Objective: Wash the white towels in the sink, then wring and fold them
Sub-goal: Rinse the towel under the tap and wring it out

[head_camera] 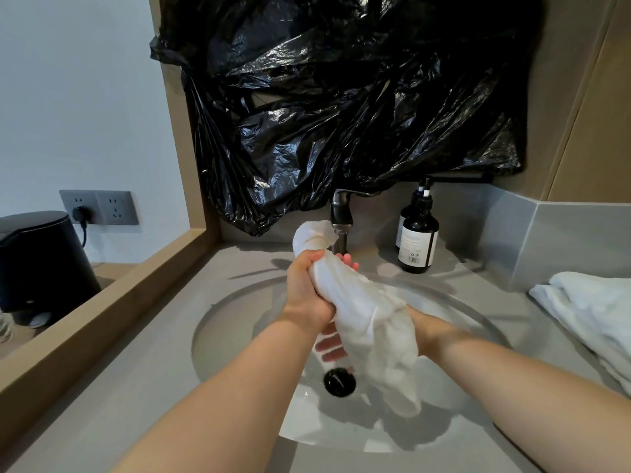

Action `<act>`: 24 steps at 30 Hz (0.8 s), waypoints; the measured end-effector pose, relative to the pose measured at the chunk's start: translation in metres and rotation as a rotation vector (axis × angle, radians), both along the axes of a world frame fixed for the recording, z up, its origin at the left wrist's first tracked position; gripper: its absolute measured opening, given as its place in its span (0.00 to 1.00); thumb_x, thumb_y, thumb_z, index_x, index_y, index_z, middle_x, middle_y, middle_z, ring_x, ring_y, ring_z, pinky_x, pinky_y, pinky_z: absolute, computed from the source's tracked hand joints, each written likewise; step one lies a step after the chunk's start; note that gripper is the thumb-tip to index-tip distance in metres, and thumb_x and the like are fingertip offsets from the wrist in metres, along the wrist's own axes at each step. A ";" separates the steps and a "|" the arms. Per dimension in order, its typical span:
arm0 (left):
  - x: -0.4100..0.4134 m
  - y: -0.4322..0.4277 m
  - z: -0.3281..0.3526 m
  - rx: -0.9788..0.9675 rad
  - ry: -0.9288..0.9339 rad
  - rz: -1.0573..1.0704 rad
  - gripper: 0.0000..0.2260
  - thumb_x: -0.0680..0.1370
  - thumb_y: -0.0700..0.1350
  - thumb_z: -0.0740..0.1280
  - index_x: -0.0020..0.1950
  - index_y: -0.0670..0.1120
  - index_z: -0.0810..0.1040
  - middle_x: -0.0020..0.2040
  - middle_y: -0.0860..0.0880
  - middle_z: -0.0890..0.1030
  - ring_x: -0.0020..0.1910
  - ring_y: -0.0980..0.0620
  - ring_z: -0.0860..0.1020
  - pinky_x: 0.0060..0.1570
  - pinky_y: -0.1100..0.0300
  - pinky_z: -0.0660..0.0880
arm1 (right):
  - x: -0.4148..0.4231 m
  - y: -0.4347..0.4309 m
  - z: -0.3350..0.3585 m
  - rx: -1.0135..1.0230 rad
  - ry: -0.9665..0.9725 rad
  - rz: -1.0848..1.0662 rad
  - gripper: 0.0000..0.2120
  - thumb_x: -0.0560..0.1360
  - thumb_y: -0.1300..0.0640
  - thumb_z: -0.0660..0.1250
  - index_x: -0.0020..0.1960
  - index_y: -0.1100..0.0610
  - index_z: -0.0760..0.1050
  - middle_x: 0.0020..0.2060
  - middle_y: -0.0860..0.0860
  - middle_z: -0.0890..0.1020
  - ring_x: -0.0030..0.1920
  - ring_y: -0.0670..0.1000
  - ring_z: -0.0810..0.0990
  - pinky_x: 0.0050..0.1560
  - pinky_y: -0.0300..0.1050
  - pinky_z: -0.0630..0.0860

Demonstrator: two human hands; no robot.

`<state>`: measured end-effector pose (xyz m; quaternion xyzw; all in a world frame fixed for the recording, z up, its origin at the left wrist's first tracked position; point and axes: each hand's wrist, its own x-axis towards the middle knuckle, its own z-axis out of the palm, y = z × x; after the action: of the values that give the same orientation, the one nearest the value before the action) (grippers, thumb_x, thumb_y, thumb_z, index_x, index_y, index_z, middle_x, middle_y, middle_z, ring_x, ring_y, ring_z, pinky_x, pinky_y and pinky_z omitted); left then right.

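Note:
A white towel is bunched into a thick roll and held above the round white sink. My left hand grips its upper part just below the dark faucet. My right hand grips the lower part from underneath; its fingers show at the towel's left side and the towel hides most of the palm. The towel's loose end hangs down toward the black drain. A second white towel lies in a heap on the counter at the right.
Two dark pump bottles stand on the grey counter right of the faucet. Black plastic sheeting covers the wall above. A wooden ledge borders the counter at left, with a dark appliance and wall sockets beyond it.

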<state>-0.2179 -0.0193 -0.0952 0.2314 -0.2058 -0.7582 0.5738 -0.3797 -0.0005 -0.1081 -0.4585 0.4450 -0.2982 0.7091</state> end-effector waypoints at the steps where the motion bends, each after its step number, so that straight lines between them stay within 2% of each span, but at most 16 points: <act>1: 0.002 -0.002 -0.001 -0.006 -0.011 -0.010 0.07 0.74 0.43 0.64 0.44 0.39 0.76 0.37 0.44 0.81 0.40 0.45 0.80 0.60 0.45 0.74 | 0.002 0.004 0.001 0.031 -0.025 0.024 0.20 0.84 0.54 0.52 0.50 0.63 0.79 0.31 0.54 0.82 0.31 0.48 0.82 0.30 0.33 0.76; 2: 0.004 -0.003 -0.002 -0.019 -0.033 -0.013 0.07 0.74 0.43 0.64 0.46 0.39 0.76 0.37 0.44 0.81 0.42 0.45 0.79 0.59 0.45 0.75 | 0.006 0.007 0.002 0.041 -0.033 0.111 0.26 0.82 0.46 0.55 0.48 0.65 0.81 0.37 0.57 0.83 0.37 0.51 0.84 0.38 0.35 0.79; 3: 0.007 -0.007 -0.004 -0.033 -0.071 -0.008 0.08 0.74 0.42 0.65 0.49 0.39 0.76 0.38 0.44 0.81 0.43 0.46 0.78 0.55 0.46 0.75 | 0.008 0.007 0.002 0.039 -0.074 0.174 0.33 0.77 0.36 0.58 0.55 0.66 0.80 0.47 0.61 0.82 0.49 0.56 0.83 0.52 0.42 0.79; 4: 0.010 -0.010 -0.006 -0.049 -0.120 -0.001 0.09 0.75 0.42 0.66 0.52 0.39 0.75 0.38 0.45 0.81 0.44 0.46 0.78 0.53 0.49 0.76 | 0.006 0.004 0.000 0.050 -0.125 0.241 0.41 0.71 0.29 0.59 0.63 0.64 0.76 0.56 0.63 0.78 0.58 0.60 0.78 0.63 0.50 0.72; 5: 0.013 -0.013 -0.008 -0.062 -0.174 0.022 0.10 0.75 0.42 0.66 0.54 0.39 0.75 0.39 0.45 0.82 0.44 0.47 0.78 0.52 0.51 0.76 | 0.003 0.001 -0.001 0.076 -0.151 0.285 0.47 0.66 0.25 0.61 0.68 0.62 0.72 0.61 0.64 0.76 0.63 0.62 0.74 0.67 0.54 0.67; 6: 0.016 -0.017 -0.010 -0.075 -0.218 0.050 0.11 0.75 0.41 0.67 0.55 0.39 0.75 0.39 0.45 0.82 0.44 0.47 0.79 0.50 0.52 0.76 | 0.001 -0.004 -0.002 0.081 -0.135 0.320 0.49 0.63 0.24 0.62 0.69 0.60 0.72 0.62 0.64 0.75 0.64 0.62 0.73 0.68 0.54 0.66; 8: 0.019 -0.023 -0.014 -0.082 -0.284 0.097 0.15 0.73 0.40 0.69 0.58 0.39 0.74 0.40 0.44 0.81 0.42 0.46 0.80 0.45 0.53 0.78 | -0.002 -0.008 -0.007 0.052 -0.092 0.399 0.48 0.60 0.25 0.64 0.67 0.58 0.74 0.62 0.62 0.78 0.63 0.59 0.76 0.67 0.51 0.70; 10: 0.018 -0.023 -0.015 -0.088 -0.341 0.124 0.20 0.68 0.40 0.72 0.59 0.40 0.74 0.40 0.44 0.80 0.38 0.47 0.80 0.40 0.54 0.78 | 0.000 -0.006 -0.009 -0.020 0.028 0.374 0.41 0.62 0.30 0.69 0.63 0.59 0.74 0.56 0.60 0.81 0.56 0.57 0.81 0.60 0.51 0.76; 13: 0.014 -0.021 -0.020 -0.109 -0.442 0.181 0.19 0.70 0.37 0.72 0.60 0.41 0.72 0.41 0.44 0.79 0.37 0.49 0.81 0.38 0.54 0.78 | 0.017 0.003 -0.007 -0.242 0.424 0.228 0.28 0.64 0.44 0.79 0.58 0.56 0.75 0.48 0.54 0.84 0.47 0.54 0.83 0.54 0.54 0.80; 16: 0.012 -0.022 -0.023 -0.055 -0.448 0.245 0.15 0.74 0.36 0.71 0.59 0.42 0.74 0.40 0.46 0.80 0.37 0.50 0.80 0.39 0.54 0.77 | 0.040 0.012 -0.001 -0.433 0.844 0.039 0.22 0.66 0.45 0.76 0.56 0.49 0.74 0.45 0.46 0.80 0.45 0.48 0.81 0.47 0.45 0.79; 20: 0.009 -0.024 -0.023 0.035 -0.424 0.303 0.21 0.74 0.36 0.70 0.66 0.40 0.72 0.40 0.46 0.81 0.36 0.49 0.80 0.37 0.56 0.77 | 0.054 0.012 -0.002 -0.550 1.161 -0.063 0.19 0.69 0.46 0.70 0.57 0.48 0.72 0.46 0.46 0.80 0.45 0.49 0.81 0.44 0.43 0.78; 22: 0.006 -0.025 -0.025 0.048 -0.461 0.326 0.24 0.74 0.37 0.69 0.69 0.41 0.70 0.46 0.45 0.81 0.42 0.47 0.81 0.42 0.54 0.78 | 0.055 0.011 -0.004 -0.633 1.292 -0.057 0.16 0.71 0.50 0.66 0.58 0.48 0.70 0.46 0.47 0.80 0.45 0.51 0.80 0.40 0.42 0.74; 24: 0.003 -0.024 -0.025 0.071 -0.522 0.345 0.27 0.70 0.39 0.71 0.69 0.44 0.70 0.55 0.43 0.79 0.53 0.43 0.80 0.54 0.46 0.78 | 0.056 0.009 -0.008 -0.722 1.388 -0.057 0.16 0.73 0.52 0.63 0.60 0.50 0.70 0.49 0.49 0.80 0.48 0.53 0.80 0.42 0.42 0.70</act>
<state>-0.2150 -0.0431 -0.1205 0.4698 -0.2774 -0.5714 0.6131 -0.3237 0.0087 -0.1162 -0.7306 0.6737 -0.0877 0.0675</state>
